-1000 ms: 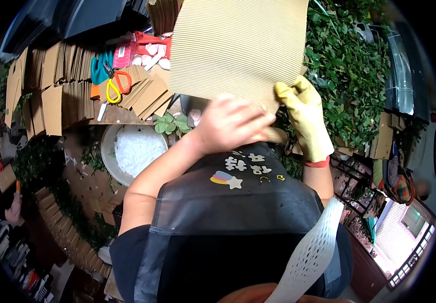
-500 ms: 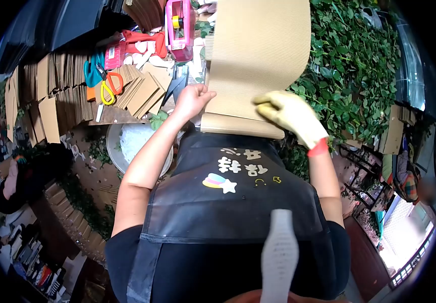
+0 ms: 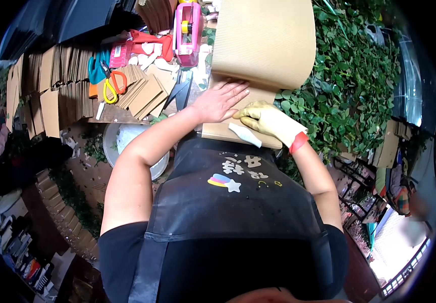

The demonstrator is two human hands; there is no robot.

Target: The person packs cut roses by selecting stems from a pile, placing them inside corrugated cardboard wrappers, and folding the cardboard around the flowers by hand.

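Note:
My left hand (image 3: 221, 101), bare, lies flat with its fingers stretched over the corrugated cardboard. Above it the large tan corrugated cardboard sheet (image 3: 263, 40) bends upward and curls at its right edge. My right hand (image 3: 264, 119) wears a pale yellow glove with a red band at the wrist. Its fingers are drawn together close to the left thumb; whatever they pinch, if anything, is hidden. A white tapered piece (image 3: 244, 135) rests just below the glove, on the near cardboard edge against the black apron (image 3: 233, 207).
Left on the table are scissors with orange and yellow handles (image 3: 112, 86), cardboard pieces (image 3: 145, 93), dark open blades (image 3: 180, 93) and a pink tape dispenser (image 3: 187, 38). Leafy green stems (image 3: 354, 86) pile up on the right. A white basin (image 3: 127, 146) stands lower left.
My left hand has moved right and flattened on the cardboard. My gloved hand has shifted slightly left and down. The sheet now bends up higher, and the white piece has appeared below the glove.

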